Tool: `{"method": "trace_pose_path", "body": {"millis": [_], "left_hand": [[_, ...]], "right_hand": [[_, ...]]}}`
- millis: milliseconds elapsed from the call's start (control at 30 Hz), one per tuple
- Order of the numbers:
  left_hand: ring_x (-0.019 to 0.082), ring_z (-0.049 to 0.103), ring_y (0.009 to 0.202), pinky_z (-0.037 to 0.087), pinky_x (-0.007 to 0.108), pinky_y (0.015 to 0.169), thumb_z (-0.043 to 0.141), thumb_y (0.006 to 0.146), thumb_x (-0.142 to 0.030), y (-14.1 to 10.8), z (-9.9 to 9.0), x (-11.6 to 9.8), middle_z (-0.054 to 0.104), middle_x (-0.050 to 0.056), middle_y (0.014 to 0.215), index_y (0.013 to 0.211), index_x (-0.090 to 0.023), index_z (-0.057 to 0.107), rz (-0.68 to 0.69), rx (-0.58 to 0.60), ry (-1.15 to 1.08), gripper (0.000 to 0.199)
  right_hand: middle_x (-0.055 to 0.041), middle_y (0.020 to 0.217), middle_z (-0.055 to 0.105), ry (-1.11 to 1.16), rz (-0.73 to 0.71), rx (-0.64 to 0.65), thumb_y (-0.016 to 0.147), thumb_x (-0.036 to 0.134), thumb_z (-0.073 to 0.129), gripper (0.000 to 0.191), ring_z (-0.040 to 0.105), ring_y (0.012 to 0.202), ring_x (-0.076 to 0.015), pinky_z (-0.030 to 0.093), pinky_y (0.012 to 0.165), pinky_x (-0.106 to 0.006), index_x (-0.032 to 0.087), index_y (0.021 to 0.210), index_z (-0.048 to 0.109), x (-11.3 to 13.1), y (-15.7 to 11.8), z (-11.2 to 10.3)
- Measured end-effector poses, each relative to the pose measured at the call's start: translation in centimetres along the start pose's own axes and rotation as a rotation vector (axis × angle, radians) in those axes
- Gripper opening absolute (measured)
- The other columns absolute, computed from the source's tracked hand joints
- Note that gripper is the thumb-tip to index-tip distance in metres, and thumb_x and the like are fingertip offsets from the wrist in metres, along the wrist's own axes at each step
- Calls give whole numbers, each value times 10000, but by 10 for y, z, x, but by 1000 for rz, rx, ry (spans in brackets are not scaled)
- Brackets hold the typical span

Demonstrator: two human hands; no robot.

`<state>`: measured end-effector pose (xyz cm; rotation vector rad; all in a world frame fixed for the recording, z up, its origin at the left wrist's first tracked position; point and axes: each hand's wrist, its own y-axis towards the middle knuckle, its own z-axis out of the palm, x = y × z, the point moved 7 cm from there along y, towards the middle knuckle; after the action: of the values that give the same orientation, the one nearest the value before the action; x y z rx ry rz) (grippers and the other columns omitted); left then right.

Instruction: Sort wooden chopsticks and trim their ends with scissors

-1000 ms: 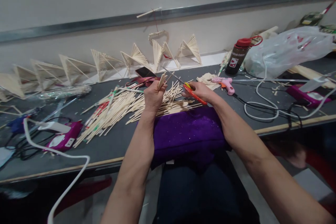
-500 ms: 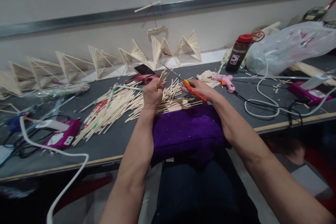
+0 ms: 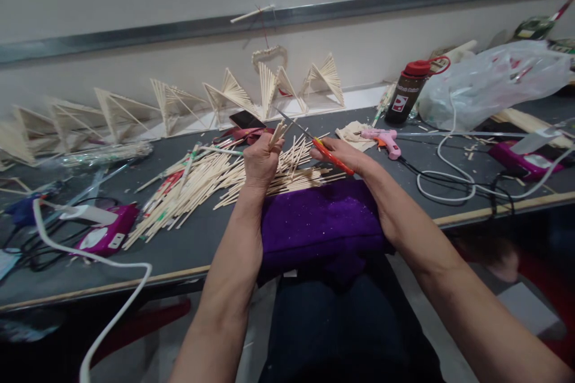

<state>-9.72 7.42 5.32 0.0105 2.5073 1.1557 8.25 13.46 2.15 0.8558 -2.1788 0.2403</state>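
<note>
My left hand [image 3: 262,155] is closed round a small bundle of wooden sticks [image 3: 277,132], whose ends stick up from the fist. My right hand [image 3: 342,154] grips orange-handled scissors [image 3: 335,157], and their blades point up and left, close to the sticks. Under and beside my hands lies a wide pile of loose sticks [image 3: 202,182] on the dark table. A purple cloth [image 3: 321,221] lies over the table edge and my lap between my forearms.
Fan-shaped stick models [image 3: 229,93] line the wall. A black phone [image 3: 247,119] lies behind the pile. To the right are a pink glue gun [image 3: 384,139], a dark bottle [image 3: 405,96] and a plastic bag [image 3: 489,84]. Cables run from magenta power blocks [image 3: 108,232].
</note>
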Motion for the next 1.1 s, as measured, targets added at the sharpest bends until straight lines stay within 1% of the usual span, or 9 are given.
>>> {"method": "trace_pose_path", "body": {"millis": [200,333,500,600,733,800,933,1100], "left_hand": [[157,606,674,402,253,637,511,826,-351,0,3,3,669,30,727,843,-190,650,-14,35,-48,213],[159,614,698,409,253,655,508,829,-336,-1,5,2,673,31,744,856,-198,651,-3,52,-54,200],[168,614,701,410,259,656,496,830,-339,-1,8,4,676,32,759,865,-206,649,-19,97,-35,205],[176,615,732,413,265,676,491,832,-338,0,10,6,674,34,770,868,-215,643,-23,112,-49,199],[177,609,758,411,269,688,489,837,-319,-2,9,5,664,34,785,874,-221,630,-24,118,-68,176],[170,601,729,404,266,675,483,842,-301,-4,9,5,653,34,770,869,-210,625,-28,135,-60,171],[165,582,686,385,261,639,487,845,-311,-6,10,4,641,42,750,883,-194,621,-41,156,-26,182],[161,577,661,376,256,616,488,841,-295,-6,10,4,636,36,709,875,-192,631,-40,172,-54,179]], "right_hand": [[-9,742,519,164,-3,58,781,552,467,377,419,639,-116,329,595,-252,180,806,520,2,-2,6],[-13,721,512,211,19,57,779,555,456,388,407,620,-115,324,574,-253,177,810,537,2,-3,7],[-3,659,475,153,35,53,783,559,456,383,383,593,-113,303,555,-260,181,747,509,1,-2,6],[-6,664,478,88,36,53,786,563,457,384,391,601,-116,302,562,-264,184,725,490,1,0,5],[-21,718,524,11,18,27,775,573,466,398,425,632,-128,312,588,-268,178,751,515,3,-1,4],[-30,746,544,7,33,12,775,579,451,417,445,652,-137,316,593,-266,171,779,538,2,-1,5],[-47,764,566,-36,51,26,770,602,425,468,472,671,-155,321,590,-265,155,800,562,-1,1,9],[-47,760,571,-106,66,3,751,596,462,454,482,679,-164,325,596,-268,159,809,571,-2,2,6]]}}
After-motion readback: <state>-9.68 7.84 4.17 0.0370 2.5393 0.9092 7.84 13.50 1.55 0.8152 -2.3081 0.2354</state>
